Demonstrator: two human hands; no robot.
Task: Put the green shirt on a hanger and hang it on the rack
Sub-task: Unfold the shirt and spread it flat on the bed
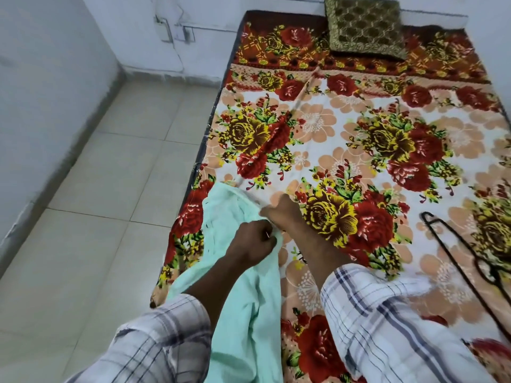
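While the left grip (250,243) is curled tight around a bunch of the pale green shirt (237,299), the right grip (279,210) pinches the same cloth just beyond it, and the two are almost touching. From the grips the shirt runs back toward the person as one long crumpled band, so its long axis goes from near to far. One end is bunched just left of the grips on the edge of the flowered bed (359,128); the other drops below them, between the checked sleeves (387,313), out of view. Which end is the collar I cannot tell. A black hanger (493,275) lies flat on the bed far to the right of the right grip, well apart from the shirt, its thin wire slanting from far-left to near-right. Beyond the grips, at the far end of the bed, rests a green patterned cushion (365,26). Left of the left grip is the tiled floor (110,189).
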